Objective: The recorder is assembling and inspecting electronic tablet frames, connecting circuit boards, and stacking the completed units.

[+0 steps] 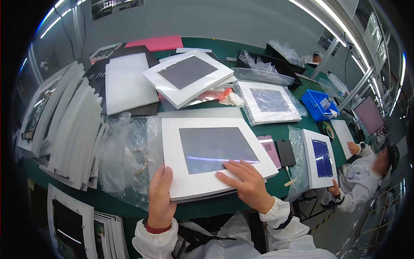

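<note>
One long green table (198, 210) with a smooth matt top spans the view. Along its left side leans a stack of white frames (73, 125), flat rectangular slabs set on edge in a row. The white-framed panel (207, 142) lies on the table directly in front of the person, its broad smooth border around a glossy grey rectangular screen that mirrors a strip of light. Crumpled clear plastic film (125, 151) spreads just beside it on the left. Behind are a matt white sheet (127, 82) and a tilted panel with a dark screen (187, 73); right of these, a bagged panel (269, 101) sits in wrinkled clear wrap. At far right, a co-worker (362, 181) touches a blue-screened panel (322, 159).

The left hand (161, 194) is half open, cupped upright at the white-framed panel's near left edge; whether its fingers reach underneath I cannot tell. The right hand (248, 181) is open, fingers spread over the near border and screen, grasping nothing.

Smaller still are a blue plastic bin (317, 105) with a pale label, a pinkish phone (267, 149) showing a square code, a black slab (285, 152) with a white cable, and a ring-shaped tape roll (327, 130).
</note>
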A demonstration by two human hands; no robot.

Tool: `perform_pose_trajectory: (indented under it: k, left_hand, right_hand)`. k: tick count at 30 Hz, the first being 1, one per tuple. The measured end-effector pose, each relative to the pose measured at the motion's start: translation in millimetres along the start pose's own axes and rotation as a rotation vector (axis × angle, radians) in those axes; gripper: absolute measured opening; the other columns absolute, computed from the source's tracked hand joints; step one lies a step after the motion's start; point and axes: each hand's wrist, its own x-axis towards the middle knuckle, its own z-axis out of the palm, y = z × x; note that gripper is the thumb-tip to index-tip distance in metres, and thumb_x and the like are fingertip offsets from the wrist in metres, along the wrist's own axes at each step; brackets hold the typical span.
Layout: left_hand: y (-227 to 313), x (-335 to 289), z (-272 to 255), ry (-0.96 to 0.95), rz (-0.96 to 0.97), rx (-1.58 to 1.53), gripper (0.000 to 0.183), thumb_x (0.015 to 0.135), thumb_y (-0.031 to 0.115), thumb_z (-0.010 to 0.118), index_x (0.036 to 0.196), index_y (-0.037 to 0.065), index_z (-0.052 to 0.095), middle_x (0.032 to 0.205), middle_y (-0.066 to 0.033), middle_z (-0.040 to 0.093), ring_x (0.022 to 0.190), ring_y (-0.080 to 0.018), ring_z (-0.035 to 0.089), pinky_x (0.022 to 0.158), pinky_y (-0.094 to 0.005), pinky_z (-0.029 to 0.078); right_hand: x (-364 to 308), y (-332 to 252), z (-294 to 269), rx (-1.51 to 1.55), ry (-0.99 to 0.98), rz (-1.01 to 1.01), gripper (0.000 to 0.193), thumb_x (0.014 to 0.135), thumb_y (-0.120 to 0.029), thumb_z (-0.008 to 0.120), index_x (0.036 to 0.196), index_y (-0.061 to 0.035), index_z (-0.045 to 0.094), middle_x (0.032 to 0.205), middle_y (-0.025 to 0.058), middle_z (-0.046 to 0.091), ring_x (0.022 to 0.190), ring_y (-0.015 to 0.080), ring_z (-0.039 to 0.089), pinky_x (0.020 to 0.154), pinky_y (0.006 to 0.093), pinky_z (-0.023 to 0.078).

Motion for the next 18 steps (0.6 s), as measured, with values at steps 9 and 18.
perform_pose_trajectory:
  k: [9, 18]
  left_hand:
    - [-7, 4, -15, 0.072, -0.072, -0.041, 0.045, 0.088, -0.001, 0.052, 0.129, -0.008, 0.037, 0.112, -0.0153, 0.057, 0.098, -0.0214, 0.060, 0.086, -0.0331, 0.049]
    - [-34, 13, -53, 0.124, 0.021, 0.437, 0.040, 0.086, 0.000, 0.054, 0.124, -0.010, 0.047, 0.115, -0.0153, 0.058, 0.096, -0.0185, 0.059, 0.084, -0.0286, 0.047]
  right_hand:
    - [-28, 5, -21, 0.071, -0.015, 0.184, 0.055, 0.075, -0.008, 0.068, 0.127, -0.0153, 0.052, 0.128, 0.0183, 0.048, 0.121, 0.0326, 0.045, 0.102, 0.0443, 0.034]
    - [-76, 77, 14, 0.440, 0.061, 0.737, 0.055, 0.082, -0.023, 0.065, 0.125, 0.0047, 0.045, 0.117, 0.0230, 0.054, 0.108, 0.0349, 0.052, 0.092, 0.0381, 0.041]
